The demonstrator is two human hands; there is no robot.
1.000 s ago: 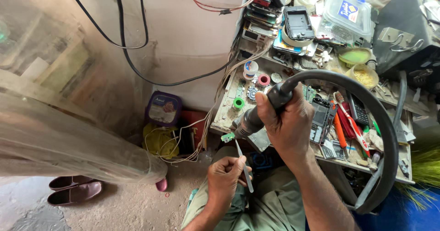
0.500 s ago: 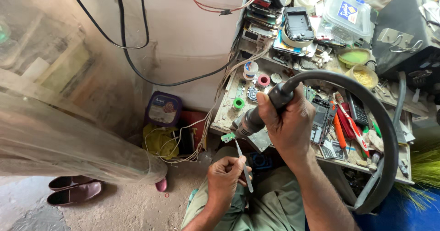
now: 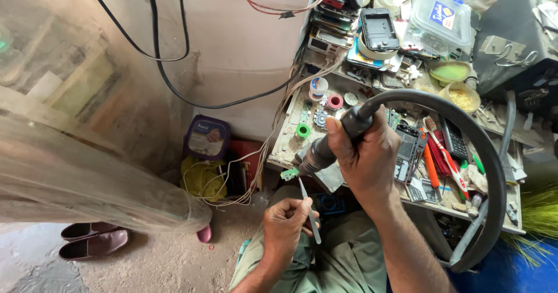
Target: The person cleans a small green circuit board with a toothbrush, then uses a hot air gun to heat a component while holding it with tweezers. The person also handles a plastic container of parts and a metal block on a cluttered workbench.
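Observation:
My right hand (image 3: 363, 156) grips a dark hot-air tool (image 3: 331, 142) whose thick black hose (image 3: 482, 153) loops round to the right. Its metal nozzle points down-left at a small green circuit piece (image 3: 289, 174). My left hand (image 3: 285, 223) holds silver tweezers (image 3: 308, 209), and their tip pinches that green piece just below the nozzle. Both hands hover over my lap, in front of the cluttered workbench (image 3: 290, 148).
The bench holds phone parts (image 3: 378, 29), tape rolls (image 3: 334, 101), screwdrivers (image 3: 431, 165), a toothbrush (image 3: 444, 148) and small bowls (image 3: 462, 95). Black cables (image 3: 174, 78) hang on the wall. On the floor are a purple tub (image 3: 206, 137), tangled wires (image 3: 232, 177) and shoes (image 3: 93, 243).

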